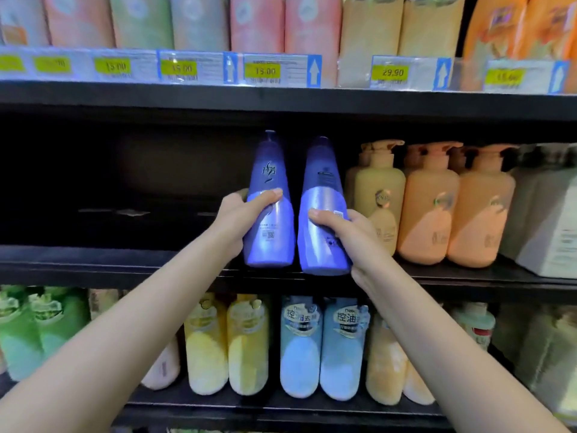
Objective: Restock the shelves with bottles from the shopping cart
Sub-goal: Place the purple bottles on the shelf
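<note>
Bottles at middle shelf

Left hand (242, 214) grasps left bottle (270, 201) at mid-body; right hand (346, 235) grasps right bottle (323, 207) likewise. Both stand at the shelf (125, 260) front edge, beside pump bottles (427, 201). Likely full, heavy, rigid, smooth plastic; low mid-body hold suits.

Peach pump bottles (456, 204) are lined up on the middle shelf, and everything else is placed from them. Just to their right a white carton (552, 226) is seen, while above them yellow price tags (392, 72) are fixed along a shelf edge beneath pastel refill pouches (259, 23). Below and to their left, pale blue bottles (321, 348), yellow bottles (228, 345) and, furthest left, green bottles (37, 329) are ranged in a row.
</note>
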